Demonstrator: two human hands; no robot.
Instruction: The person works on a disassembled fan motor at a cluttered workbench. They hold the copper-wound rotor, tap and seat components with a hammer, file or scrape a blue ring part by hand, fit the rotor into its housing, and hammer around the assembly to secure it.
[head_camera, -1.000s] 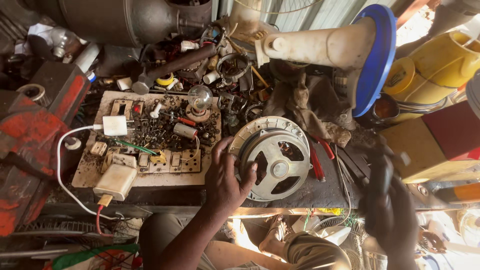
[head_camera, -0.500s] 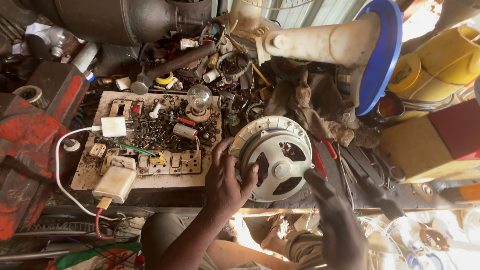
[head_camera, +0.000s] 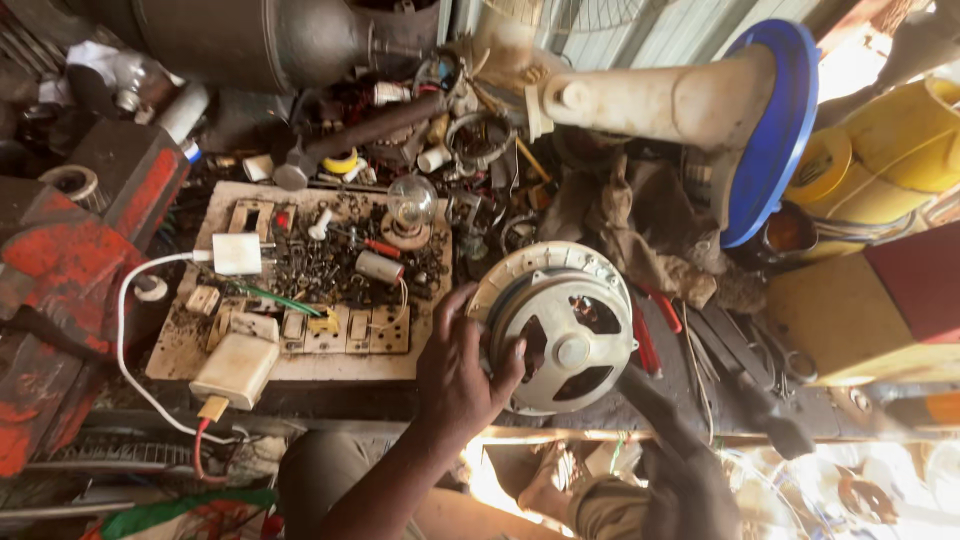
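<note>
Left hand (head_camera: 462, 372) gripping the left rim of the motor (head_camera: 556, 326), fingers curled over its pale housing, thumb toward the spoked face. Right hand (head_camera: 690, 480) dark and blurred below the counter's front edge, apparently closed on a long dark tool (head_camera: 730, 400) that slants up to the right; grip not clear enough to be sure.

Motor sitting at the counter's front edge, about mid-width, just right of the board (head_camera: 300, 340). Round and flat, lying with its spoked face and central hub turned up toward the camera; no real long axis across the counter, shaft axis pointing out of the counter toward the viewer. Pale ring of the housing showing behind the upper left rim.

As for progress: housing appears closed, no cover lifted off and no screws seen beside it, so the work looks at an early stage, steadying done, opening or fitting not yet done.

Elsewhere: bulb (head_camera: 411, 203) and white plug (head_camera: 237, 254) on the board, red vise (head_camera: 60, 300) at the left edge, fan stand (head_camera: 660, 100) with blue base (head_camera: 775, 130) at the back right, red-handled pliers (head_camera: 648, 335) just right of the motor.
</note>
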